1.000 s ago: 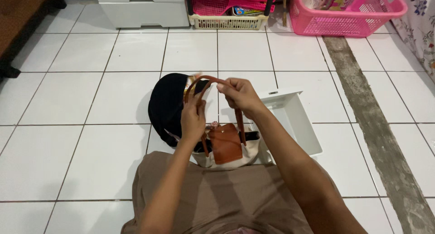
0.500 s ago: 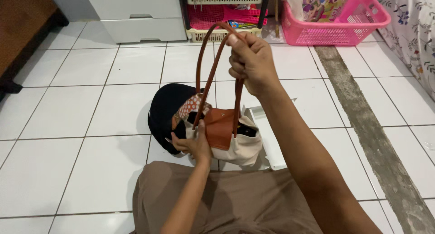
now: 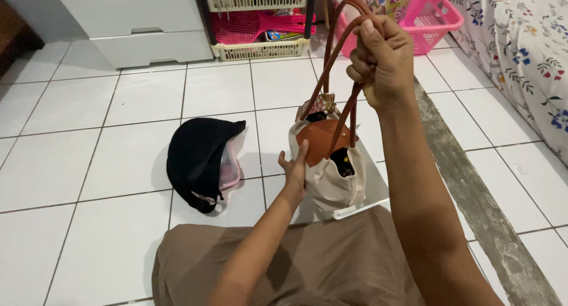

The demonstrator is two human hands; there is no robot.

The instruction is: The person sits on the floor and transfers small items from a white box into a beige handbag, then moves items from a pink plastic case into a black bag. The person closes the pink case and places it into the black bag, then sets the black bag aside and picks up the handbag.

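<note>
1. Since the frame half a second back, the right hand (image 3: pixel 383 60) has carried the cream fabric handbag with a brown leather flap (image 3: pixel 327 164) higher and off to the right, clear of the black rounded pouch (image 3: pixel 195 155), which now lies alone on the white tiled floor (image 3: pixel 89 158).
2. The right fingers are closed around both long brown leather straps (image 3: pixel 331 63) at their top, so the bag hangs free, its mouth upward.
3. The left hand (image 3: pixel 294 170) presses flat, fingers spread, against the bag's left side, seemingly to steady it.
4. Under the bag a white plastic tray (image 3: pixel 355 210) shows only an edge; whether the bag touches it is hard to tell.
5. At the floor's far edge stand a white drawer unit (image 3: pixel 142 28), a cream basket rack (image 3: pixel 260 48) and a pink plastic basket (image 3: pixel 435 22); floral cloth (image 3: pixel 520 51) hangs at right.
</note>
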